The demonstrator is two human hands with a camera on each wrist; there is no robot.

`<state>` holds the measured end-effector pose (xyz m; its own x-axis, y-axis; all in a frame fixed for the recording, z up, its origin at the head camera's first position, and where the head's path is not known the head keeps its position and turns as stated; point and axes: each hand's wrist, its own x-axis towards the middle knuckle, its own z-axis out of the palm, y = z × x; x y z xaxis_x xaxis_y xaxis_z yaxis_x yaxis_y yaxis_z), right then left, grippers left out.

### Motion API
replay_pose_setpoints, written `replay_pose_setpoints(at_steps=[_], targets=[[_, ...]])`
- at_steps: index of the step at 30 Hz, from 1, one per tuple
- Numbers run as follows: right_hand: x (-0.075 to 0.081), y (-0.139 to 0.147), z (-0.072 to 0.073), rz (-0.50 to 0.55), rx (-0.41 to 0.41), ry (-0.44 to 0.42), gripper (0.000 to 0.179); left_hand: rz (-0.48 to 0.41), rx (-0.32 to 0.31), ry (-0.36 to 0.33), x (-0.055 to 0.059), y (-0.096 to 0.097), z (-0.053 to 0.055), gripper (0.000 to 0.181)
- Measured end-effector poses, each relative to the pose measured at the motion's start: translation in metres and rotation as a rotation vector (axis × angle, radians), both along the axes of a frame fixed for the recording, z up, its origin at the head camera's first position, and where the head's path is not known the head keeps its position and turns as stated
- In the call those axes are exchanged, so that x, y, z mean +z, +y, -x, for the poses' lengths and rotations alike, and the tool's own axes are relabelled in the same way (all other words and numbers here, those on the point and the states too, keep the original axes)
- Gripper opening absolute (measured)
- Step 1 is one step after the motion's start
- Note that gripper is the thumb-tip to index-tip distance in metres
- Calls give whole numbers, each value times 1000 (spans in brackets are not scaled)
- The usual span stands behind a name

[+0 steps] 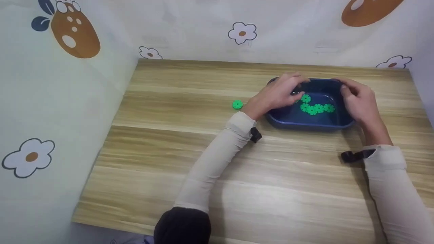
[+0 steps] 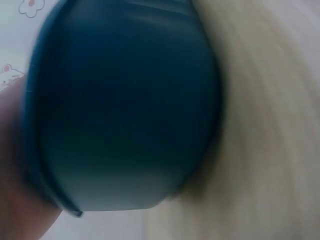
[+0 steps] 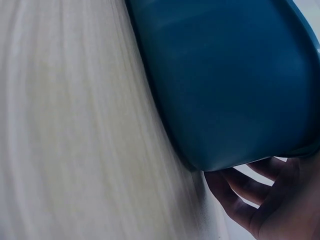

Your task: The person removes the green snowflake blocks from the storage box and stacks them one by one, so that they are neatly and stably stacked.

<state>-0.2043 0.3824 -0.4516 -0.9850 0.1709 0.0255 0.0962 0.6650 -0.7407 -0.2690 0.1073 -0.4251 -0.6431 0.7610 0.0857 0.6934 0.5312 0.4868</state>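
Note:
A dark blue plastic basin (image 1: 310, 126) stands on the table. Several green notched discs (image 1: 318, 108), like snowflake building pieces, lie inside it, some touching or overlapping in a row. My right hand (image 1: 361, 101) grips the basin's right end, thumb over the rim and fingers along the outer wall (image 3: 270, 195). Above the basin's left end is my left hand (image 1: 279, 93), its thumb and fingers spread apart over the inside. A bit of green shows beside its thumb, partly hidden. In the left wrist view, the basin (image 2: 125, 100) and hand are blurred.
One loose green disc (image 1: 237, 104) lies on the wooden table (image 1: 162, 142), left of the basin and close to the left wrist. A patterned white wall covering (image 1: 196, 30) rises behind the table and along its left side.

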Motion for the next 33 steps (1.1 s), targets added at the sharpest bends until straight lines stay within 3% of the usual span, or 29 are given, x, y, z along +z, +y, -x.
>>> replay_pose_setpoints(at_steps=[5,17,25,33], targets=[[1,0,0,10,1,-4,43,83,35,16,-9,3,-1,46],[-2,1,1,15,1,14,42,365,104,31,-10,10,-6,42],[-1,-2,0,15,5,11,43,394,91,102,-12,9,-8,37],[-1,-2,-1,27,0,26,42,403,94,99,-13,11,-8,29]])
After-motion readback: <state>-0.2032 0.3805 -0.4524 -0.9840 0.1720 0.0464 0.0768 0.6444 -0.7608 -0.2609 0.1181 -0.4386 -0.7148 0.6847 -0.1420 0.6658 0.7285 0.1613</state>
